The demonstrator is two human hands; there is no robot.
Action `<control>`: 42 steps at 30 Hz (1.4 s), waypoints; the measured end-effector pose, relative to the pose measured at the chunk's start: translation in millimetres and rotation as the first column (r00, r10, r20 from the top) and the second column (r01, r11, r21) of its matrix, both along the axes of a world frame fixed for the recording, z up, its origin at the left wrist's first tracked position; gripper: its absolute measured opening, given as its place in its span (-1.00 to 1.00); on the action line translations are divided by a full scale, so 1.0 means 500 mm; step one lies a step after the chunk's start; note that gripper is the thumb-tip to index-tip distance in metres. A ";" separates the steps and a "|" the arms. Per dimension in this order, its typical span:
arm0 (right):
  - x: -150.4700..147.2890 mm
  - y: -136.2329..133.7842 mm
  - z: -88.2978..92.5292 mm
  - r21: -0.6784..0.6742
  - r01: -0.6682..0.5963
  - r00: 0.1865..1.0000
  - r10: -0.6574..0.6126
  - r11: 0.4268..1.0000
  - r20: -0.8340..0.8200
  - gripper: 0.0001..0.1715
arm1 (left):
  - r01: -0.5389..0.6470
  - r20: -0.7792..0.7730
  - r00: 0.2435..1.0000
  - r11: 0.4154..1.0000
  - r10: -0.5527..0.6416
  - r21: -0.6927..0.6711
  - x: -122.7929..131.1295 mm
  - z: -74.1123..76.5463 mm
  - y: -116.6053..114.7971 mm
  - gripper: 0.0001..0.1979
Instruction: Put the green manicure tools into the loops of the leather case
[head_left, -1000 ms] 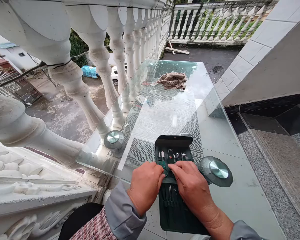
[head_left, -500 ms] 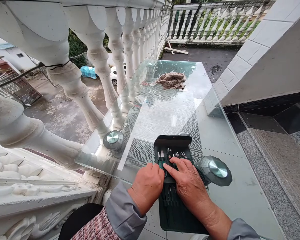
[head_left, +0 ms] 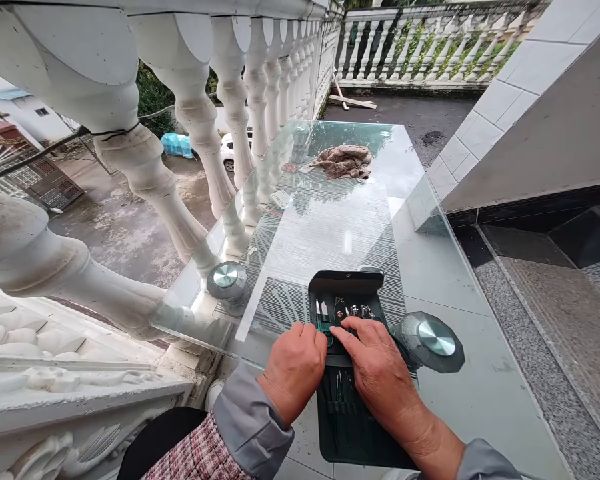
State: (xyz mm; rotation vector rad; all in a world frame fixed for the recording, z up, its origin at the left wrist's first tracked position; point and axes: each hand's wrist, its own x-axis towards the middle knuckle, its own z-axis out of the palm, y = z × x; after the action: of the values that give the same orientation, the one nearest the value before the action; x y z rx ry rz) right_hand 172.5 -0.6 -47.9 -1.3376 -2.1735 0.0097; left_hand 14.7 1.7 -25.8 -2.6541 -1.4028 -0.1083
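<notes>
A dark green manicure case lies unfolded on the glass table, its top flap turned away from me. Nail clippers and slim metal tools sit in its slots. My left hand is closed in a fist at the case's left side, against a green looped handle; what its fingers grip is hidden. My right hand lies across the case's right half with bent fingers, its thumb tip at the green handle. Its other fingertips are out of sight over the case.
Round metal-topped supports show under the glass table. A crumpled brown cloth lies toward the far end, with a small white card to its left. White balusters run along the left; stone steps stand at the right.
My left hand has shifted slightly up and left, and my right thumb a little right. More of the green handle shows between them. The case stays in place.
</notes>
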 end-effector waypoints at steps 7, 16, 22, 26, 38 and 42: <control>0.033 0.013 0.041 0.022 0.069 0.981 -0.064 0.997 -0.183 -0.61 | -0.014 0.064 0.998 0.999 0.013 0.028 -0.004 0.002 -0.001 -0.83; 0.130 0.018 0.060 -0.247 0.355 0.783 -0.431 0.902 -0.449 -0.63 | 0.175 0.161 0.967 0.975 -0.196 0.139 0.005 0.020 -0.010 -0.78; 0.161 0.015 0.016 -0.180 0.267 0.939 -0.298 0.947 -0.174 -0.71 | 0.248 0.146 0.952 0.958 -0.269 0.147 0.021 0.006 0.003 -0.81; 0.167 0.004 0.009 -0.133 0.297 0.954 -0.299 0.946 0.005 -0.75 | 0.315 0.112 0.937 0.939 -0.331 0.142 0.028 -0.001 0.007 -0.76; 0.146 -0.003 0.002 -0.007 0.299 0.945 -0.295 0.954 0.140 -0.83 | 0.328 0.104 0.937 0.942 -0.334 0.077 0.029 0.002 0.009 -0.78; 0.147 -0.003 0.004 -0.015 0.293 0.949 -0.289 0.956 0.129 -0.83 | 0.319 0.113 0.936 0.939 -0.333 0.130 0.025 -0.002 0.008 -0.74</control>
State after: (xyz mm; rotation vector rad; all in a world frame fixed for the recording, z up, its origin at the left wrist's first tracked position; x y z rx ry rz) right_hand 246.0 -2.0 -45.9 -1.7086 -2.0618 -0.1570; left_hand 27.2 5.5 -26.8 -2.8041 -0.9398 -0.3922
